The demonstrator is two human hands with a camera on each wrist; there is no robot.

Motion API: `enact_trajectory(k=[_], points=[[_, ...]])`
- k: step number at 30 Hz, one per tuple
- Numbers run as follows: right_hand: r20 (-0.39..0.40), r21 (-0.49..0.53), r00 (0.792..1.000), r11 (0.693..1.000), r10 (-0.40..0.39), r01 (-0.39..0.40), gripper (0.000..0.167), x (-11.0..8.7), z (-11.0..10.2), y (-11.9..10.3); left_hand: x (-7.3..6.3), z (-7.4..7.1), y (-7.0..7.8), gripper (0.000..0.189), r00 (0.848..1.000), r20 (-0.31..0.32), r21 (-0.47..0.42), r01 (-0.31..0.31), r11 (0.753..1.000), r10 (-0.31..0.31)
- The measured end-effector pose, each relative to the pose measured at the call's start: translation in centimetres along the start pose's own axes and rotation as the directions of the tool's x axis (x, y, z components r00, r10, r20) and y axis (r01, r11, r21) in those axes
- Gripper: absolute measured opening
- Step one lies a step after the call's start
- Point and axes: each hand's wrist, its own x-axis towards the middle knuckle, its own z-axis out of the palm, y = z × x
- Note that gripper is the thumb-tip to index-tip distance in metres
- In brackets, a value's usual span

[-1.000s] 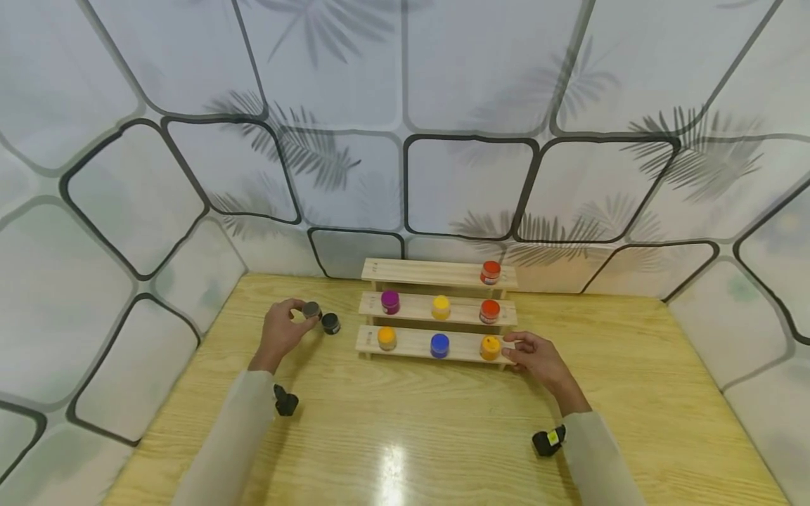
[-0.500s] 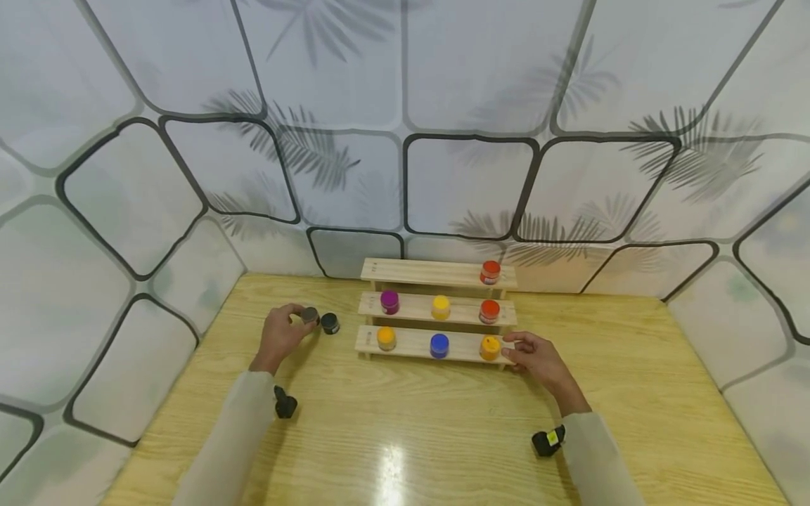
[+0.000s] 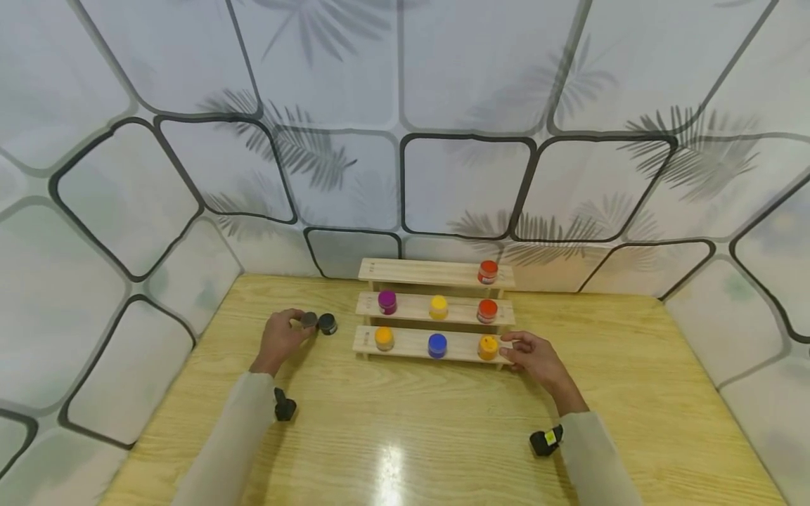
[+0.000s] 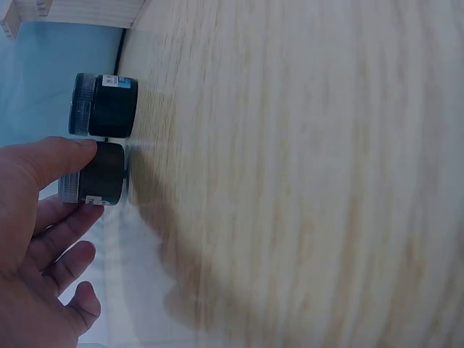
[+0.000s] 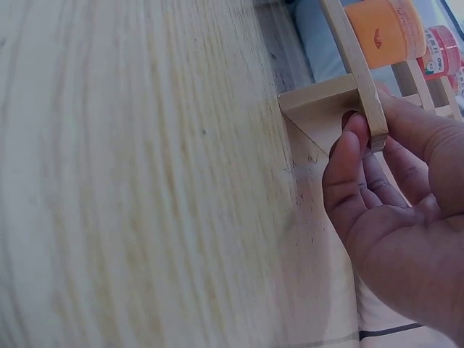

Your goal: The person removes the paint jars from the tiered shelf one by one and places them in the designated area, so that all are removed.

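My left hand (image 3: 281, 342) pinches a small dark grey jar (image 4: 103, 174) between thumb and fingers, at the table surface or just above it. Right beside it stands a black jar (image 4: 114, 106) with a clear-looking lid. Farther right is a three-step wooden rack (image 3: 410, 341). At the right end of its lowest step, my right hand (image 3: 539, 360) pinches the board between thumb and fingers. Near those fingers, an orange jar (image 5: 380, 32) stands on that step. The same step bears a blue jar (image 3: 437, 346) and a yellow-orange jar (image 3: 384, 338).
On the middle step stand a purple jar (image 3: 387, 302), a yellow jar (image 3: 439, 306) and a red jar (image 3: 487, 310). Another red jar (image 3: 488, 272) is on the top step's right. A patterned wall covering (image 3: 468, 190) rises behind the wooden table (image 3: 468, 436).
My left hand has brought the grey jar slightly nearer to me and closer to the black jar. The right hand stays at the rack's end. The head view has shifted slightly.
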Motion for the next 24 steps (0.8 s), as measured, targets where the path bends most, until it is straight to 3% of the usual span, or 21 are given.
enact_trajectory(k=[24], points=[[-0.010,-0.012,1.000,1.000,-0.003,0.003,0.045,0.06,0.04,-0.01,-0.06,0.56,-0.25,0.037,1.000,-0.006,0.018,-0.027,0.999,0.027]])
